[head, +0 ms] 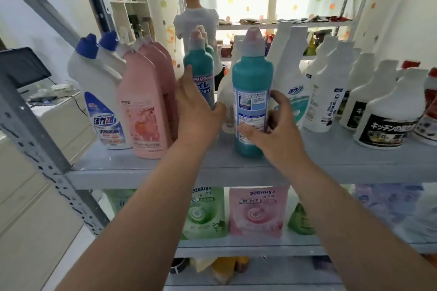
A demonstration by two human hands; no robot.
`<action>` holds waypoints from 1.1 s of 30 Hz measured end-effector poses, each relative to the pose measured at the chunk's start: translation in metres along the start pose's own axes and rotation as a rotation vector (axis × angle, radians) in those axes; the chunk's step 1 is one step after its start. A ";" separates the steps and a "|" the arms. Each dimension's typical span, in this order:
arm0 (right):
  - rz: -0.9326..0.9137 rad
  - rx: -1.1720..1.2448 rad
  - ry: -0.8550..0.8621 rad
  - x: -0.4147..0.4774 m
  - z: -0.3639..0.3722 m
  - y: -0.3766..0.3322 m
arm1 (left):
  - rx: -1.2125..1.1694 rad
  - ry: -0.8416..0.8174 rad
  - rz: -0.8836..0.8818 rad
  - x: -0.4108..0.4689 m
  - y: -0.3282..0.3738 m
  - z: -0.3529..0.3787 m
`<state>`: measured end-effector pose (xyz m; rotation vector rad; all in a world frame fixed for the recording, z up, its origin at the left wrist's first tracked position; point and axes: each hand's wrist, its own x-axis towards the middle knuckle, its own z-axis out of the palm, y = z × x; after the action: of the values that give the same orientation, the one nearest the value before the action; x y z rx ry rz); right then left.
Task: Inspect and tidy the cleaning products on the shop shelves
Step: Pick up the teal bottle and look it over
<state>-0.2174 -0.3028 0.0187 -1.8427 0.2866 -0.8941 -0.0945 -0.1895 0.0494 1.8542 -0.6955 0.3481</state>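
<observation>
One front teal bottle is at the front edge of the middle shelf in the head view, its small-print label facing out. The right grip curls thumb and fingers round it. The left grip, fingers straight, touches the rear teal bottle beside the pink bottles. The step in hand seems to be label inspection. The next move probably calls for turning the bottle and sliding it back in line.

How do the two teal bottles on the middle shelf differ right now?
The front teal bottle is gripped by the right hand; the rear teal bottle only has the left hand against it. The front teal bottle shows its fine-print back label; the rear teal bottle shows its bold front label. Both are upright with pale caps.
</observation>
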 end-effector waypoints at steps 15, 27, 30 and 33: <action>-0.064 -0.030 -0.010 0.003 -0.003 0.025 | 0.080 0.078 -0.091 0.041 -0.030 0.030; -0.186 -0.660 0.031 -0.018 -0.002 0.034 | 0.061 0.104 0.031 -0.013 -0.026 0.001; -0.177 -0.712 0.062 -0.021 0.003 0.033 | -0.086 0.013 -0.055 -0.024 -0.032 0.001; -0.143 -0.780 0.072 -0.028 0.003 0.036 | -0.070 -0.081 -0.088 -0.037 -0.038 0.002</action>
<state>-0.2272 -0.3009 -0.0253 -2.5715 0.6187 -1.0328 -0.1004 -0.1709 0.0006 1.8337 -0.6703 0.1900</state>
